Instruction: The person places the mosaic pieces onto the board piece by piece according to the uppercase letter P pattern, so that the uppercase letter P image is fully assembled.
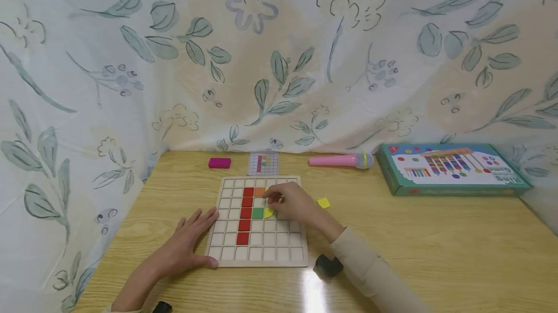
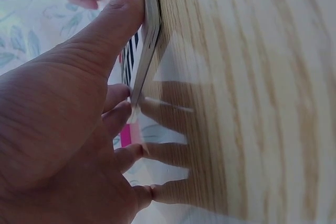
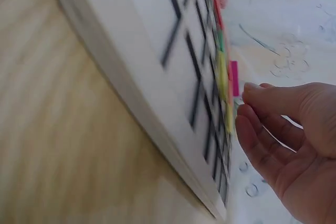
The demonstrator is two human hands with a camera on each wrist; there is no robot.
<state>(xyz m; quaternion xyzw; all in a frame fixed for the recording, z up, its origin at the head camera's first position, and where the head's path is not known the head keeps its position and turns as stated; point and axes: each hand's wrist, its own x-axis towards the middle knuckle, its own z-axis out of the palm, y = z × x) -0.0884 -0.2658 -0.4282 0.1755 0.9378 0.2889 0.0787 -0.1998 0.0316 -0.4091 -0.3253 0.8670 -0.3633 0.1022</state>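
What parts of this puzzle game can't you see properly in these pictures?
- Head view: the right hand covers part of the yellow piece and some board squares, so its full shape is hidden.
- Head view: the pattern card is too small to read.
- Head view: the box lettering is too small to read.
- Right wrist view: the board is blurred and seen edge-on.
- Left wrist view: the left hand blocks most of the board.

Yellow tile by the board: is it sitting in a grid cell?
No, the yellow tile lies loose on the table, right of the grid board.
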